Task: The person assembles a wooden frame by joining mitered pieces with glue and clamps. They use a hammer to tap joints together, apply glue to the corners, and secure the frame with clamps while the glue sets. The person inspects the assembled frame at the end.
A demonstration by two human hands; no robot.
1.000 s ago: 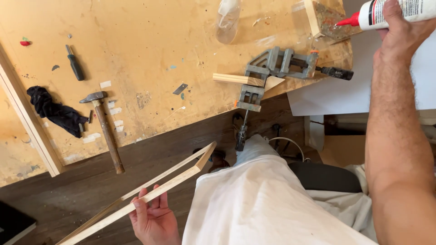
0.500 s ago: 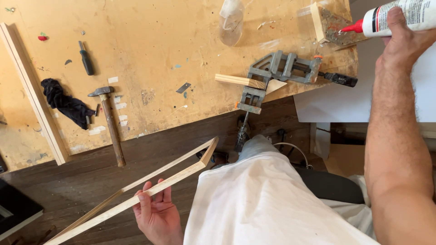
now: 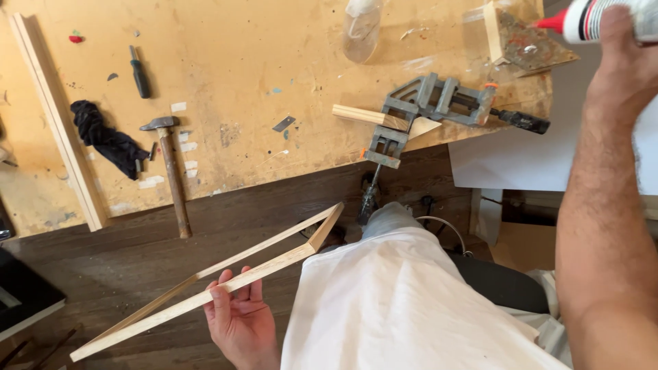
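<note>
The white glue bottle with a red nozzle (image 3: 603, 19) has shifted further toward the upper right corner, gripped in the right hand (image 3: 627, 65). At the lower left, the left hand (image 3: 236, 315) closes its fingers around the pale wooden frame corner of two joined strips (image 3: 226, 281). A grey metal corner clamp (image 3: 428, 109) sits on the worn plywood bench (image 3: 240, 75), a wooden-handled hammer (image 3: 171, 171) further left.

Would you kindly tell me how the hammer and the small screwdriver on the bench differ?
The hammer is longer, with a wooden handle and metal head; the screwdriver is short, with a dark handle. The hammer's handle overhangs the workbench edge; the screwdriver lies wholly on it. Both lie flat, untouched by either hand.
</note>
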